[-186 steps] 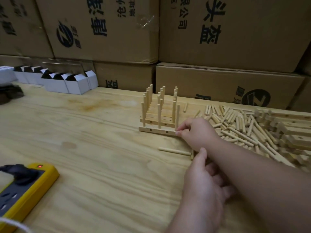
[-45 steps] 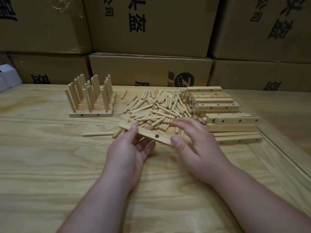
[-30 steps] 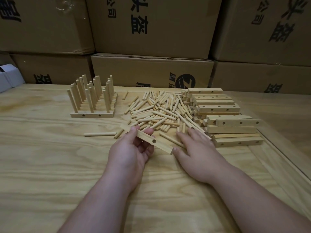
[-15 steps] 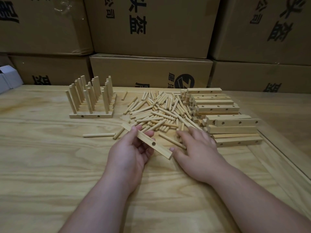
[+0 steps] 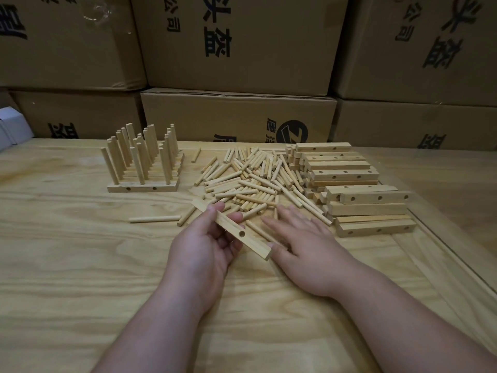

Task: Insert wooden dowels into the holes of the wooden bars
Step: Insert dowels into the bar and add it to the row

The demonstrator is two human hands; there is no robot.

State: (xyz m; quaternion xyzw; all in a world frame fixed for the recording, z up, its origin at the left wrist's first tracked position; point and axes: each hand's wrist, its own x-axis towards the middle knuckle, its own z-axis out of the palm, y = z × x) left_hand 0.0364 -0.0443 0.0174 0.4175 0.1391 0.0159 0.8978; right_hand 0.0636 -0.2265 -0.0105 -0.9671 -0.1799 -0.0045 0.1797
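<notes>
Pale wood fills this scene, and one bar (image 5: 233, 230) of it sits in the left hand (image 5: 208, 244), gripped between thumb and curled fingers and tilted off the bench (image 5: 67, 265), one hole facing up and no dowel in it yet. The right hand (image 5: 301, 239) lies just beside the bar's near end, fingers straight and spread flat, its tips over a few stray dowels at the edge of the loose dowel heap (image 5: 250, 181). Beyond that heap, to the right, a stack of empty bars (image 5: 349, 184) waits. Far left stands a finished row of bars (image 5: 144, 168) with dowels upright in them. By my reading, a good share is done, yet many bars remain, and the held one wants its first dowel.
</notes>
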